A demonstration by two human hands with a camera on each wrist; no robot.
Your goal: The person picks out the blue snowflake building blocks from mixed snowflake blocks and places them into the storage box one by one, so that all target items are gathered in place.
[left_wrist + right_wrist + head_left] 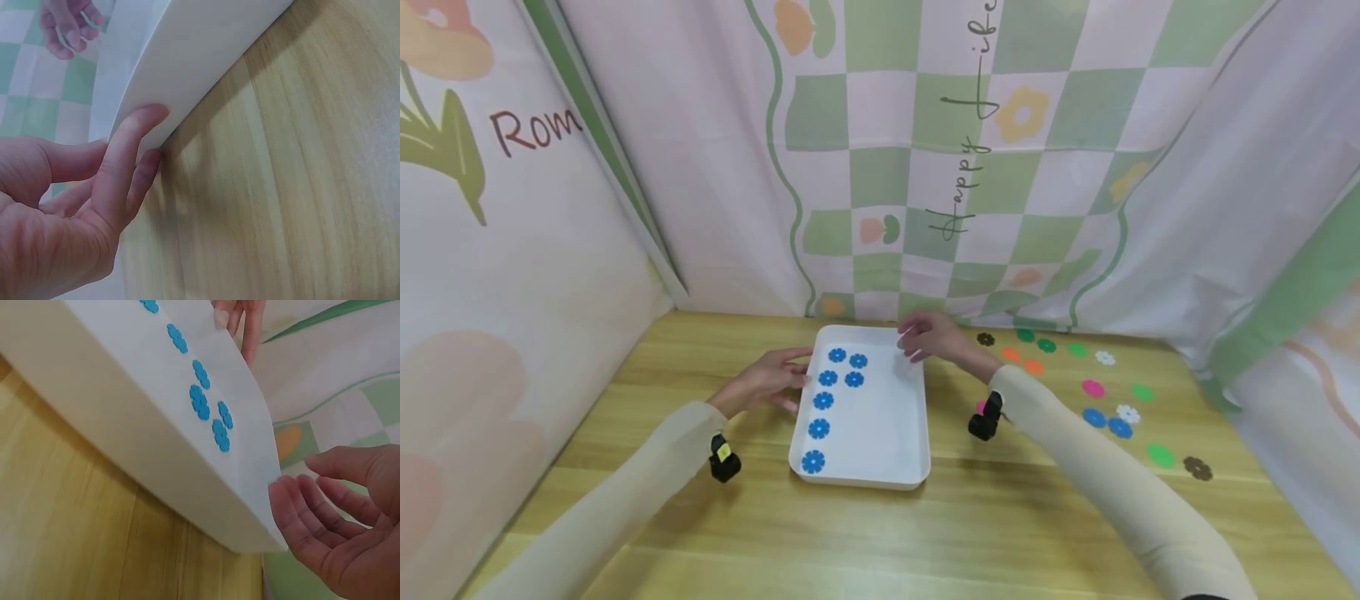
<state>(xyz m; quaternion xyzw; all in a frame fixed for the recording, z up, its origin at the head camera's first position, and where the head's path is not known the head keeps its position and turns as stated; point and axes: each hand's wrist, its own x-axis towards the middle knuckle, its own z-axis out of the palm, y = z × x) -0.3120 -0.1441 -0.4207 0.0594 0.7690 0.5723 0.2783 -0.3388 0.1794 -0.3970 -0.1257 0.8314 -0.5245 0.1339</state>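
Observation:
A white rectangular tray (880, 417) lies on the wooden table, with several blue flower-shaped discs (823, 401) inside. Most of them form a column down its left side; two more sit beside the upper part. My left hand (767, 379) holds the tray's left edge, the thumb at the rim and the fingers (119, 162) against the outer wall. Over the far right corner of the tray is my right hand (934, 337), its fingers loosely bent with nothing between them. In the right wrist view, the right fingertips (281, 490) are right by the rim.
Loose flower-shaped discs in several colours lie right of the tray, among them a blue one (1093, 417), a white one (1105, 357), an orange one (1033, 367) and a brown one (1198, 468). A patterned curtain (880, 179) hangs along the table's far edge.

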